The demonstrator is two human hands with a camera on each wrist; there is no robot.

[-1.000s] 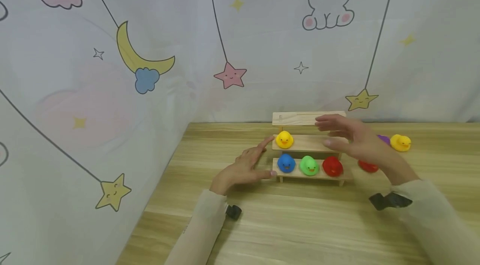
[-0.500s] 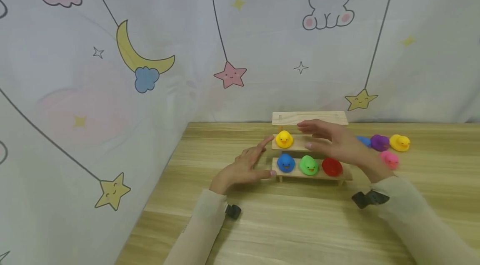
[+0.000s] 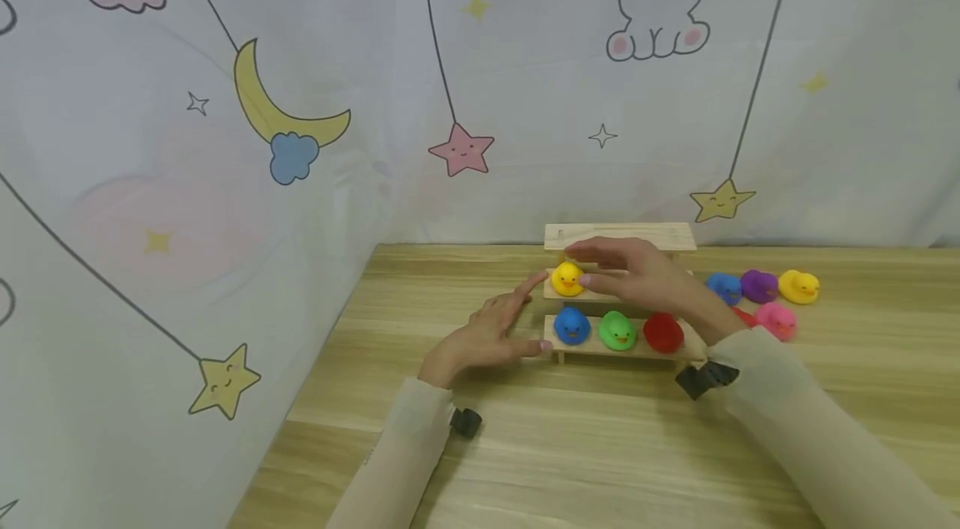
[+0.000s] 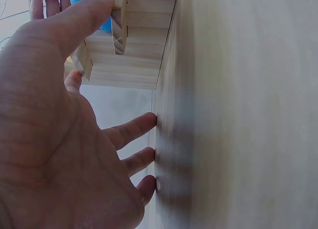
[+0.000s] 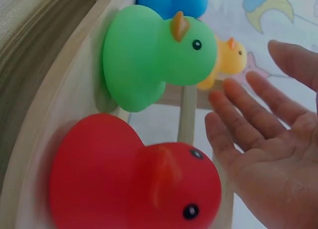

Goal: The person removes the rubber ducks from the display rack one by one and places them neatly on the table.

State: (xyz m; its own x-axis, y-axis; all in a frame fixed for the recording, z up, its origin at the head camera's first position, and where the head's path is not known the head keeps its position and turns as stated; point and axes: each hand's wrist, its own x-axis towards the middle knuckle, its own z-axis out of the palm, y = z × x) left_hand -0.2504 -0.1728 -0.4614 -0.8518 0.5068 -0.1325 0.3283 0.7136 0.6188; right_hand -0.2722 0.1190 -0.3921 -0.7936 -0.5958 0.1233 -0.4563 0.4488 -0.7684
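Moved left over the rack (image 3: 675,236): our right hand (image 3: 637,275), spread | left hand (image 3: 483,337), spread, touches rack's left end | aboard: four ducks (image 3: 617,331)

You have your right hand (image 5: 273,144), palm in view and fingers loosely extended, on the head side of the green duck (image 5: 139,57). In front of that duck sits a red duck (image 5: 104,174); beyond it, a blue duck (image 5: 174,3). It partly hides a yellow duck (image 5: 229,60) behind it and rests on a wooden shelf (image 5: 54,100).
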